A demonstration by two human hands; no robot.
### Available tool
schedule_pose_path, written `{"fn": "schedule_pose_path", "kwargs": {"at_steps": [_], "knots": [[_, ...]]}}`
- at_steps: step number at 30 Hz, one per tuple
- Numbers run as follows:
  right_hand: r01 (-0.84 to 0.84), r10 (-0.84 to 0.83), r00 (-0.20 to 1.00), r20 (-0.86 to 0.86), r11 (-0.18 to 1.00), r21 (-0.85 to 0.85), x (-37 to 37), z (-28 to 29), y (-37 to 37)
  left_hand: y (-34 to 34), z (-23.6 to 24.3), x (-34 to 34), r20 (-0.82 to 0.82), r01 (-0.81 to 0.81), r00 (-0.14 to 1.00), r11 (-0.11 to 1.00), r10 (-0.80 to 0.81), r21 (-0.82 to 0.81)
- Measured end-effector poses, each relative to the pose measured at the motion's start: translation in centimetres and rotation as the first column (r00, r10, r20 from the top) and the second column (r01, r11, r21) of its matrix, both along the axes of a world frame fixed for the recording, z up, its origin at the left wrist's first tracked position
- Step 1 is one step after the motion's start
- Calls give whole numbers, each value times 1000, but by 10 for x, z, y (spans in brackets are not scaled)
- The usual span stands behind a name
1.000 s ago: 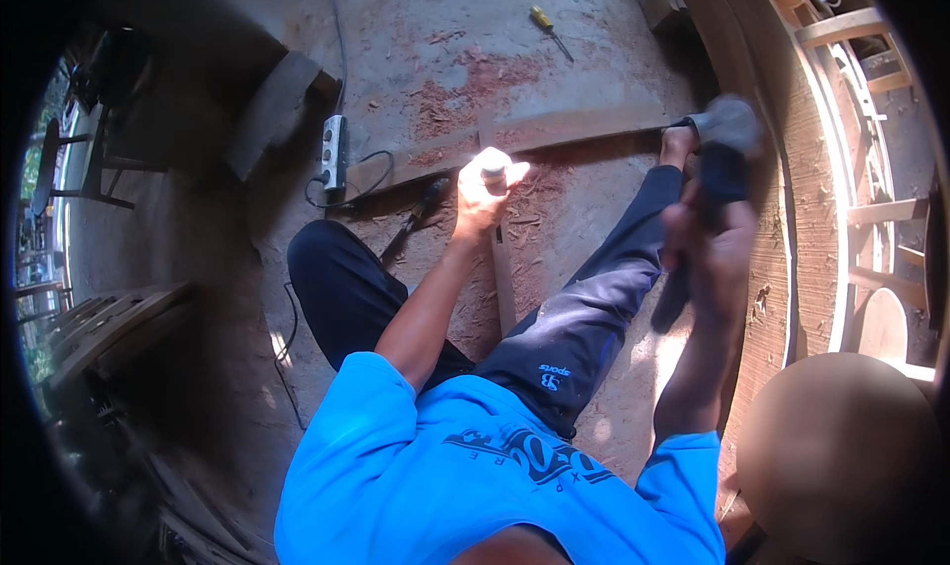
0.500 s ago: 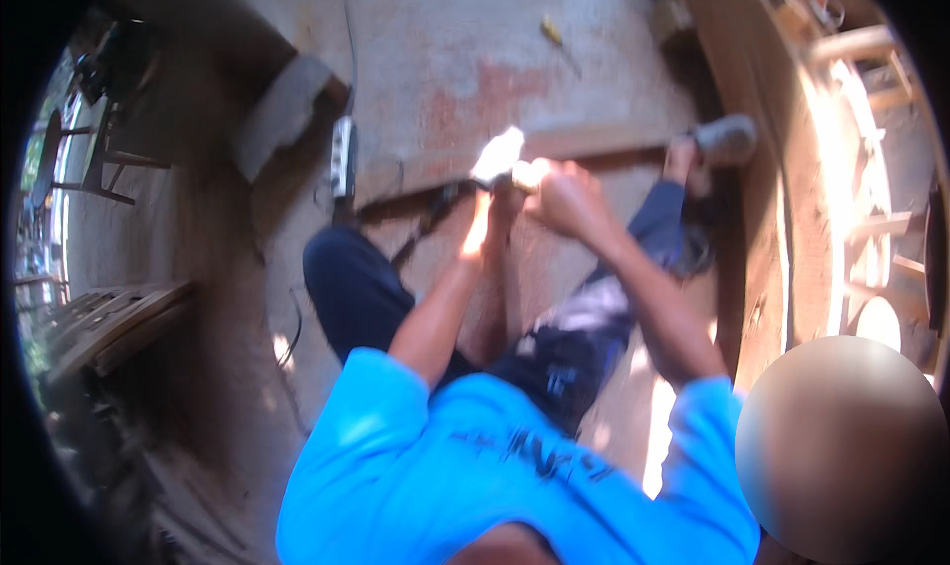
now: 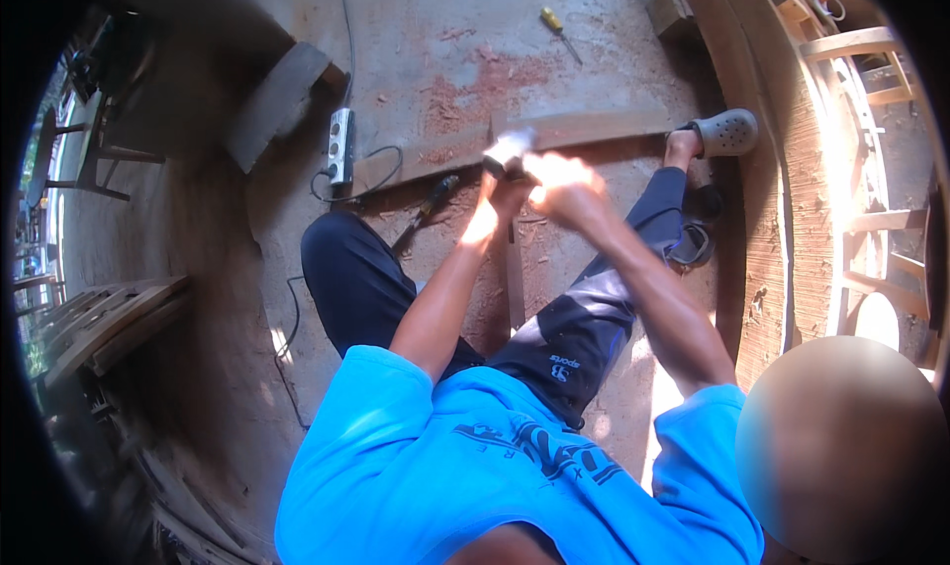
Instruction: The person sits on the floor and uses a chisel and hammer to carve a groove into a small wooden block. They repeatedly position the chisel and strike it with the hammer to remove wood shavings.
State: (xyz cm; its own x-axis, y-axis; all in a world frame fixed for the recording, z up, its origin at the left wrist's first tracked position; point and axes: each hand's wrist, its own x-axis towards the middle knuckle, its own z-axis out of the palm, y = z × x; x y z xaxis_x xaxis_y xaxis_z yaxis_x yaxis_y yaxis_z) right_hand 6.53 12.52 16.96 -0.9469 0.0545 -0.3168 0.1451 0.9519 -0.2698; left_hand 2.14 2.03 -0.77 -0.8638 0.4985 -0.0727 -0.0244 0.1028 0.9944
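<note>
In the head view my two hands are close together in front of me, above a long wooden board (image 3: 614,125) lying across the floor. My left hand (image 3: 504,191) is closed at a short pale thing (image 3: 507,153) with a dark edge, washed out by sunlight, whose kind I cannot make out. Beside it on the right, my right hand (image 3: 572,191) is closed, with fingers curled near the pale thing; what they grip is hidden. A narrow wooden strip (image 3: 515,288) runs below the hands toward my lap. Left of my left wrist lies a long dark tool (image 3: 430,209).
A white power strip (image 3: 340,147) with a black cable lies to the left, near a wooden block (image 3: 280,105). A yellow-handled screwdriver (image 3: 552,26) lies farther off among reddish shavings. Thick timber (image 3: 767,199) borders the right side. A blurred round shape (image 3: 841,446) covers the lower right.
Both hands stay close together, with only slight shifts. The pale thing between them has moved slightly and looks less bright. The picture is sharper now.
</note>
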Motion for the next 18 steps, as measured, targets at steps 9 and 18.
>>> {"fn": "schedule_pose_path", "kwargs": {"at_steps": [9, 18], "knots": [[667, -603, 725, 332, 495, -558, 162, -74, 32, -20, 3, 21, 233, -37, 972, 993, 9, 113], [864, -801, 451, 394, 280, -419, 262, -114, 19, 3, 6, 64, 27, -450, 893, 891, 449, 56]]}}
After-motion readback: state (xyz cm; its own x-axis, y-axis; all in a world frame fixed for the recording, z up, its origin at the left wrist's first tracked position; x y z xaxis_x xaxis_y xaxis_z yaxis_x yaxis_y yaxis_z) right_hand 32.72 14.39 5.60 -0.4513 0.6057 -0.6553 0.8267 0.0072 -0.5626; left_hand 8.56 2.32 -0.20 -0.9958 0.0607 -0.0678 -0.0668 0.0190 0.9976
